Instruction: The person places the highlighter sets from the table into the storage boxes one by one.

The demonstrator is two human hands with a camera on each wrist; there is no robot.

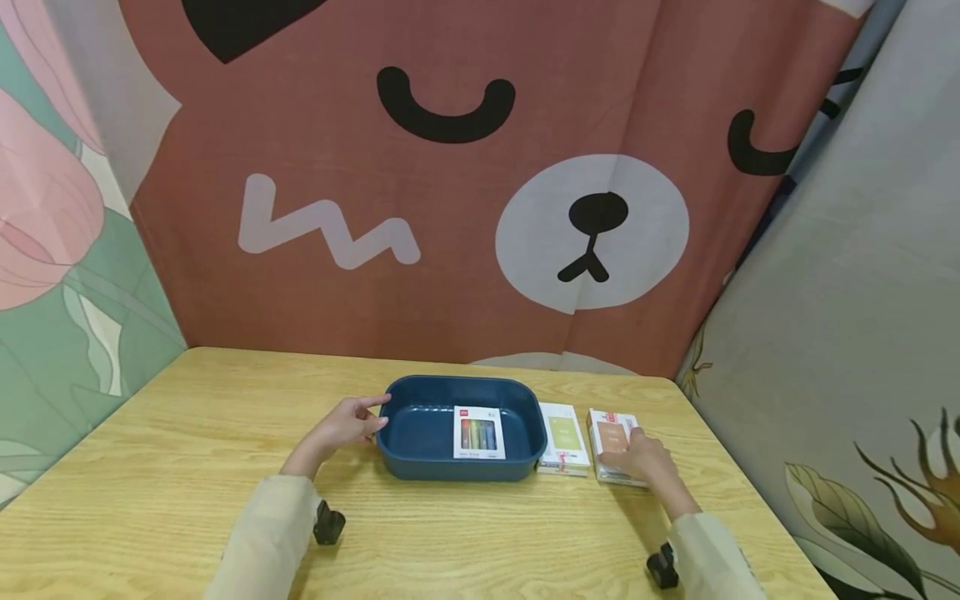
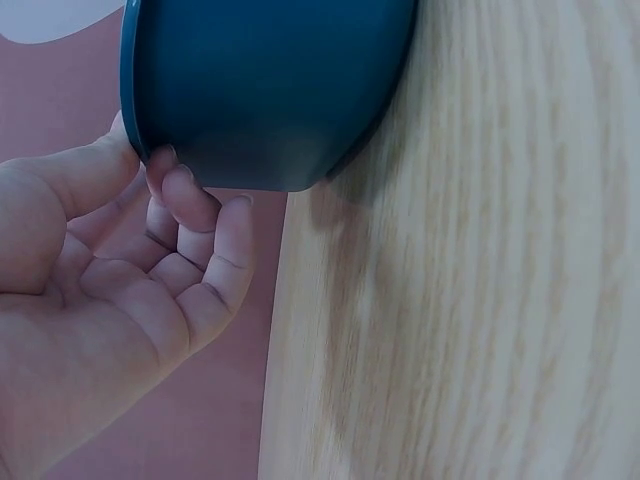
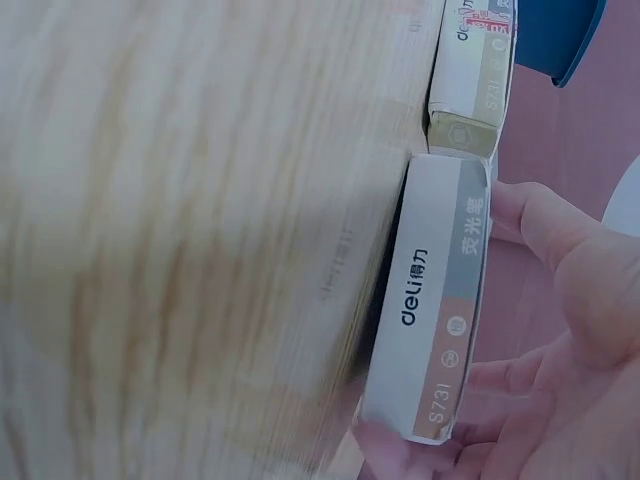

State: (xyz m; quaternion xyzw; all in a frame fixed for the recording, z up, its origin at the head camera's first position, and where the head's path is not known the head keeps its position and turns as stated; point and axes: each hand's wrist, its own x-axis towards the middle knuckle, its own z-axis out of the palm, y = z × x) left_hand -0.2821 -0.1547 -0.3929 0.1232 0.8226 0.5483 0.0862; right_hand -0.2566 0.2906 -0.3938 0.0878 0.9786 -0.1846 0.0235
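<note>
At its left end, a dark blue rectangular basin [image 1: 457, 471] has its rim pinched between the thumb and fingers of my left hand [image 1: 347, 423]. The left wrist view shows those fingertips just under the lip of the basin [image 2: 270, 90]. A white box of colored sticks [image 1: 480, 450] lies inside the basin. My right hand [image 1: 648, 460] grips a white highlighter box with an orange panel [image 1: 611, 437], thumb on the near-basin side and fingers round the other. In the right wrist view, the lettered end of this highlighter box [image 3: 420, 300] faces the camera.
Between the basin and the right hand, a second highlighter box with a yellow-green panel [image 1: 564, 433] lies against the basin's right end. Everything stands on a wooden table [image 1: 420, 542]. A brown curtain with a bear print [image 1: 450, 292] hangs behind the table's far edge.
</note>
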